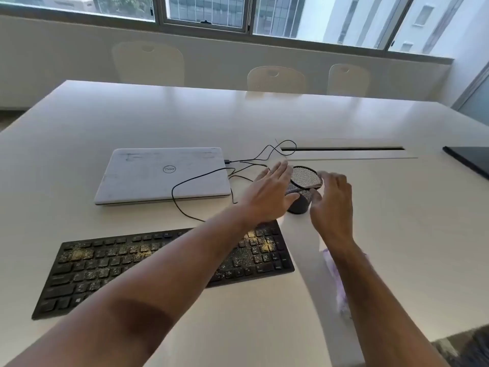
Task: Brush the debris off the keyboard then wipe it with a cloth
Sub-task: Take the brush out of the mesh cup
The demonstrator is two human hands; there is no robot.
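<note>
A black keyboard [105, 263] lies at the front left of the white table, its keys strewn with yellowish and white crumbs. Behind its right end stands a black mesh cup [301, 192], tilted towards me. My left hand [272, 192] reaches across the keyboard, and its straight fingers lie against the cup's left side. My right hand [333, 202] holds the cup's right side, fingers curled over the rim and thumb on the wall. A pale purple cloth [337, 282] lies on the table, partly hidden under my right forearm.
A closed white laptop [164, 176] sits behind the keyboard, and black cables [201, 181] loop from it towards the cup and a cable slot [344, 148]. A dark flat object [471, 160] lies at the right edge. Chairs stand along the table's far side.
</note>
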